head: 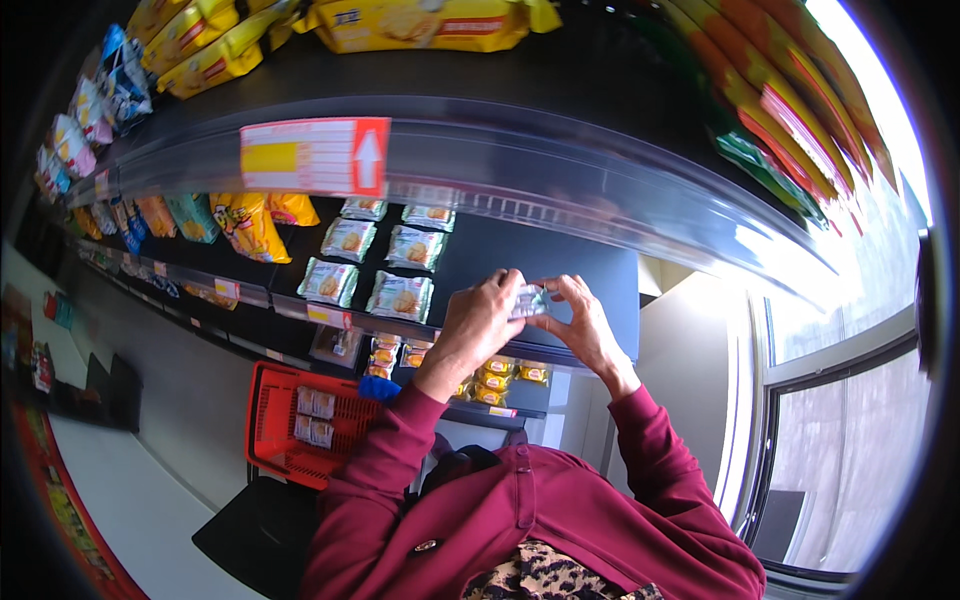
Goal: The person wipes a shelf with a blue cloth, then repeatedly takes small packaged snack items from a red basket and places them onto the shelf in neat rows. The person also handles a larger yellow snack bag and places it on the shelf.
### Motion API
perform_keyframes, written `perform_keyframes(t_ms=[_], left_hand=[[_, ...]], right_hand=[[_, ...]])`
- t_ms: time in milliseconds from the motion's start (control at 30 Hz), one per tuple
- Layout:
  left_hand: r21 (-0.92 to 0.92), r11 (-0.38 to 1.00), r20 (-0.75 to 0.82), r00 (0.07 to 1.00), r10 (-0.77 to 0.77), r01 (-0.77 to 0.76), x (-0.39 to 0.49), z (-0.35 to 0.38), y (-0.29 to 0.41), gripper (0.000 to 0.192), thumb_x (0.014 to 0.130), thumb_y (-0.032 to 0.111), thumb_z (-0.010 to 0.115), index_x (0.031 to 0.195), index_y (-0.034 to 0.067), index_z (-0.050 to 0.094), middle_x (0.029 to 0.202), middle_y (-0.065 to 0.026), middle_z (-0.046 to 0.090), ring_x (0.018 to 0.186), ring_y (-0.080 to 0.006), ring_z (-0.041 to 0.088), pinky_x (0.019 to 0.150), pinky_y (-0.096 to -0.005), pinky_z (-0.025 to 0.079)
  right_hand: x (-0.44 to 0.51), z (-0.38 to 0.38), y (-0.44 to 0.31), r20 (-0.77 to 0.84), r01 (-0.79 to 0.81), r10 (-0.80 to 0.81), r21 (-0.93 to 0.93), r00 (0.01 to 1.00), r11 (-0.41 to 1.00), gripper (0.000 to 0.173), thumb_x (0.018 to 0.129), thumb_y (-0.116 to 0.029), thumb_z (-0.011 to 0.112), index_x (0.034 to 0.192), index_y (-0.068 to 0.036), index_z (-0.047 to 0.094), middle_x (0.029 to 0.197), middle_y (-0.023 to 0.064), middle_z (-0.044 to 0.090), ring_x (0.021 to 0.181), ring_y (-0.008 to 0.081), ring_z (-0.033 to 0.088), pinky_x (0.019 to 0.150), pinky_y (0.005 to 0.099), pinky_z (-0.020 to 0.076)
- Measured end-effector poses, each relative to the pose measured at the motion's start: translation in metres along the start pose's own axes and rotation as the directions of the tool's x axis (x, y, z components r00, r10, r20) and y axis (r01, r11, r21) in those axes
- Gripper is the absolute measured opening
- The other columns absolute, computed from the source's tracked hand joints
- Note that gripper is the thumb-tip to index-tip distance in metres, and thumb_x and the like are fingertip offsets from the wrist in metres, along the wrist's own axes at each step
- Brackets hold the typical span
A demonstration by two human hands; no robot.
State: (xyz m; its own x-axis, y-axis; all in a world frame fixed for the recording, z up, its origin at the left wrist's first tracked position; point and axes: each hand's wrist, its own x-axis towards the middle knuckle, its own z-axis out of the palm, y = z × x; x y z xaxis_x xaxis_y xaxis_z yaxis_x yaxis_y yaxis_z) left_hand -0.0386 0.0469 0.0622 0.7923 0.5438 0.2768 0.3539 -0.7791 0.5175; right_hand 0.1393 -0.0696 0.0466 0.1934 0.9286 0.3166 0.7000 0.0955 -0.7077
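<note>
My left hand (480,322) and my right hand (583,319) hold one small wrapped snack packet (530,301) between their fingertips, above the front part of a dark shelf (491,244). The packet is partly hidden by the fingers. To the left of my hands, similar pale green and white snack packets (401,295) lie flat in two columns running back into the shelf. The nearest ones are close to the shelf's front edge.
An upper shelf with a clear front rail (525,169) and a red-edged price sign (313,156) overhangs. Yellow bags (249,227) stand farther left. A red basket (259,409) holding several packets (315,416) is below left. Small yellow cakes (492,381) are on the lower shelf; a window (810,457) is right.
</note>
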Motion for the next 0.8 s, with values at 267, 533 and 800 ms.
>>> perform_keyframes(t_ms=[267, 533, 800], left_hand=[[-0.547, 0.832, -0.094, 0.982, -0.167, 0.089, -0.010, 0.056, -0.043, 0.069, 0.088, 0.007, 0.083, 0.151, 0.009, 0.053, 0.136, -0.0128, 0.069, 0.121, -0.0264, 0.069, 0.097, -0.0374, 0.058], [-0.102, 0.992, -0.161, 0.983, -0.088, 0.072, -0.024, 0.061, -0.029, 0.070, 0.096, 0.007, 0.070, 0.158, 0.000, 0.040, 0.137, -0.0179, 0.062, 0.121, -0.0343, 0.058, 0.110, -0.0434, 0.047], [-0.026, 0.996, -0.169, 0.982, -0.086, 0.083, -0.024, 0.077, -0.024, 0.076, 0.100, 0.006, 0.058, 0.166, -0.005, 0.020, 0.140, -0.0220, 0.057, 0.127, -0.0370, 0.057, 0.122, -0.0493, 0.037]], right_hand=[[-0.011, 0.016, 0.045, -0.056, -0.223, 0.222, -0.023, 0.973, 0.975, 0.050, 0.086, -0.025, 0.088, 0.126, -0.005, 0.066, 0.108, 0.0124, 0.066, 0.094, 0.0270, 0.064, 0.085, 0.0405, 0.0564], [-0.012, 0.019, 0.039, 0.003, -0.268, 0.274, 0.222, 0.962, 0.938, 0.053, 0.086, -0.008, 0.085, 0.133, 0.000, 0.062, 0.109, 0.0138, 0.064, 0.078, 0.0190, 0.064, 0.072, 0.0329, 0.0558], [-0.015, 0.037, 0.045, -0.131, -0.047, 0.045, -0.013, 0.990, 0.999, 0.062, 0.088, 0.006, 0.066, 0.148, -0.001, 0.051, 0.119, 0.0156, 0.057, 0.081, 0.0206, 0.063, 0.077, 0.0320, 0.0559]])
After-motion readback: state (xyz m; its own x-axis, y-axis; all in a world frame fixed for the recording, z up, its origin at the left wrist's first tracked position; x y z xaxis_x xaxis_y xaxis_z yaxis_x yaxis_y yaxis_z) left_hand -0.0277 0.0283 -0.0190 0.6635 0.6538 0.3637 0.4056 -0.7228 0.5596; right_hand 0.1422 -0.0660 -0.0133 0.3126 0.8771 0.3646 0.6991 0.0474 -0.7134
